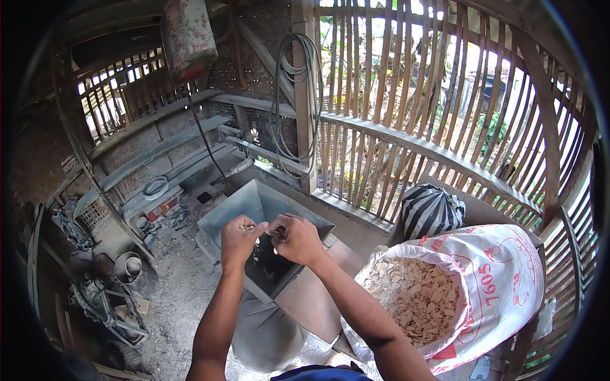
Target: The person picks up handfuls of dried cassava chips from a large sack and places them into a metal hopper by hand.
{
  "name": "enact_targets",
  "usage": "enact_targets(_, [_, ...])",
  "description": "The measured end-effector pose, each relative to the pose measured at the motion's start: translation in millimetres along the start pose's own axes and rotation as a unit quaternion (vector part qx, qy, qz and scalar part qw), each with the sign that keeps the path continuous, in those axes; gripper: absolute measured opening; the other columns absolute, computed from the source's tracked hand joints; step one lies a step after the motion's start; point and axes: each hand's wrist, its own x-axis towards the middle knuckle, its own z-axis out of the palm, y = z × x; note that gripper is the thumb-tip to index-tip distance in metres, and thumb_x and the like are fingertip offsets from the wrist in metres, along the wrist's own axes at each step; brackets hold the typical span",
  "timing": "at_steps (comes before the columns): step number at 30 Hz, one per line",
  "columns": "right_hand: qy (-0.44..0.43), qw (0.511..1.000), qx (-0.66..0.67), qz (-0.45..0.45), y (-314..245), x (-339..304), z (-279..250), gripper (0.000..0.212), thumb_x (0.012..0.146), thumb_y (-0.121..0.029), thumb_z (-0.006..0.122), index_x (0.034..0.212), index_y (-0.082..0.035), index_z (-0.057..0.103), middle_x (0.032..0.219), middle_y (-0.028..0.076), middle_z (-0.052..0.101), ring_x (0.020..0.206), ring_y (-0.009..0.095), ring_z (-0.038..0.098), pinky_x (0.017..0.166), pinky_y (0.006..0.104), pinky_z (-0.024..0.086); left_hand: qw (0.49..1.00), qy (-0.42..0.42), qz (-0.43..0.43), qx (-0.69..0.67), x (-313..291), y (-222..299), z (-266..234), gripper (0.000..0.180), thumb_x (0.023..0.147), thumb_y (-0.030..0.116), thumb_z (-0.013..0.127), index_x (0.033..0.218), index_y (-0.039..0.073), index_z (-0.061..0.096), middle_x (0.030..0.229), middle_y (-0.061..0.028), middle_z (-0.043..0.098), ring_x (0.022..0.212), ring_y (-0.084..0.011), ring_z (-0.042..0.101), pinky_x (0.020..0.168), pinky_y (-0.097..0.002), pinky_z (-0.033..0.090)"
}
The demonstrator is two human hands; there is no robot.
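Both my hands are raised close together over a square grey metal hopper (279, 198). The fingers of my left hand (237, 242) are closed on a small pale dried chip (247, 227). Touching or almost touching it, my right hand (296, 237) has its fingers curled in a pinch; what they hold is hidden. A few whitish bits (257, 249) show in the air below the left fingers, above the hopper's dark inside. To my right, a white woven sack (502, 286) with red print lies with its mouth open, full of pale dried chips (422, 298).
A striped black-and-white bag (432, 209) stands behind the sack. Beside the hopper lies a flat brownish board (311, 298). A bucket (136, 276) is on the dusty floor at left. A coiled hose (274, 108) hangs on a post, and a worn box (189, 38) hangs overhead. Slatted walls surround this.
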Motion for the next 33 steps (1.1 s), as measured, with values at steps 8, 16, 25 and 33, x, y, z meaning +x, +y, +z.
enact_targets(8, [0.102, 0.993, 0.067, -0.006, 4, 2, -2, 0.008, 0.07, -0.005, 0.063, 0.077, -0.003, 0.064, 0.084, 0.013, 0.065, 0.082, 0.035, 0.065, 0.072, 0.0398, 0.052, 0.999, -0.033, 0.02, 0.009, 9, -17, 3, 0.029, 0.076, 0.021, 0.082, 0.078, -0.004, 0.067, 0.068, -0.0103, 0.066, 0.06, -0.0144, 0.059, 0.058, -0.0307, 0.047])
enact_targets(16, [0.432, 0.868, 0.168, 0.178, 63, -117, -52, 0.014, 0.082, 0.001, 0.056, 0.082, 0.005, 0.069, 0.081, 0.008, 0.07, 0.08, 0.015, 0.065, 0.079, 0.0275, 0.051, 0.984, -0.06, 0.1, 0.136, -7, 2, -6, 0.025, 0.086, 0.021, 0.071, 0.095, -0.003, 0.073, 0.092, -0.0173, 0.074, 0.094, -0.0338, 0.07, 0.086, -0.0409, 0.052])
enact_targets(25, [0.414, 0.758, -0.251, 0.436, 227, -237, -144, 0.028, 0.085, -0.033, 0.065, 0.094, -0.008, 0.073, 0.084, 0.014, 0.072, 0.08, 0.034, 0.068, 0.074, 0.045, 0.052, 0.945, 0.035, 0.306, -0.108, -129, 86, 40, 0.018, 0.093, 0.004, 0.058, 0.105, -0.005, 0.067, 0.119, -0.0178, 0.066, 0.121, -0.033, 0.059, 0.107, -0.046, 0.042])
enact_targets(33, [-0.019, 0.891, -0.357, 0.281, 267, -196, -141, 0.047, 0.081, -0.06, 0.064, 0.096, -0.017, 0.072, 0.102, 0.009, 0.071, 0.103, 0.032, 0.064, 0.098, 0.0492, 0.044, 0.953, -0.264, -0.016, -0.148, -233, -5, 234, 0.055, 0.087, 0.021, 0.072, 0.131, -0.007, 0.056, 0.132, -0.0248, 0.058, 0.128, -0.0412, 0.051, 0.112, -0.0443, 0.038])
